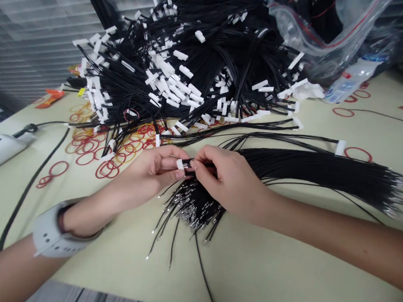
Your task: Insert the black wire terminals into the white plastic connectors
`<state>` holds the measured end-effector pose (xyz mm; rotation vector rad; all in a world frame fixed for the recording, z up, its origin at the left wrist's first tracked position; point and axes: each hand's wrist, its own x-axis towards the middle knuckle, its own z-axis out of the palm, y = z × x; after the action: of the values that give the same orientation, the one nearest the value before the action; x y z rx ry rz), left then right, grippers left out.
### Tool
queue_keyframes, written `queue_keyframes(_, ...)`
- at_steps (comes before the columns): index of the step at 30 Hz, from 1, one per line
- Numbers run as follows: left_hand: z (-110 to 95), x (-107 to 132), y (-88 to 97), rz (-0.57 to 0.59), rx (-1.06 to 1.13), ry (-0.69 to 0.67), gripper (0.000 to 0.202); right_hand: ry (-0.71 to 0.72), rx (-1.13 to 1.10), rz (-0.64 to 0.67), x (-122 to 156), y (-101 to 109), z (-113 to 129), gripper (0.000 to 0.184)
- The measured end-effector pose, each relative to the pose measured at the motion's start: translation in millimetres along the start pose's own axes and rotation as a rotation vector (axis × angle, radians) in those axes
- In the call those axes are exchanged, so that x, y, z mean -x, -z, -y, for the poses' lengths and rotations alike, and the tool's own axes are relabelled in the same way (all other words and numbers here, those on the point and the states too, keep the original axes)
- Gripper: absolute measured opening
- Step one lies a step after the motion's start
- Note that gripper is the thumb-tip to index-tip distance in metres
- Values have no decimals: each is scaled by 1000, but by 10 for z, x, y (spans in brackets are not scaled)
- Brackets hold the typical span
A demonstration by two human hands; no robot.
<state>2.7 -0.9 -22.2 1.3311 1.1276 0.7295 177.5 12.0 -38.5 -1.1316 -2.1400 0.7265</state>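
Observation:
My left hand pinches a small white connector housing between thumb and fingers. Close against it, my right hand grips thin black wires, with the thumb and index finger pressed together at the housing's open side. Some wires seem to enter the housing; how deep they sit is hidden by my fingers. Beneath both hands lies a thick bundle of loose black wires. Its near end fans out in many bare metal crimp terminals, and its other end reaches to the right.
A large heap of black cables with white connectors fills the back of the table. Red and yellow rubber bands lie scattered before it. A white power strip is at left, a plastic bottle and clear bag at back right.

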Motion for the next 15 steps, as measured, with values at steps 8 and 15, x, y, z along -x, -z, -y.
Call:
queue_keyframes(8,11,-16,14,-11,-25,-18,15,95,-18,-17,10,-18,-38,15)
queue_keyframes(15,10,10,-3,-7,-45,-19,12,107,24,-19,11,-30,-30,14)
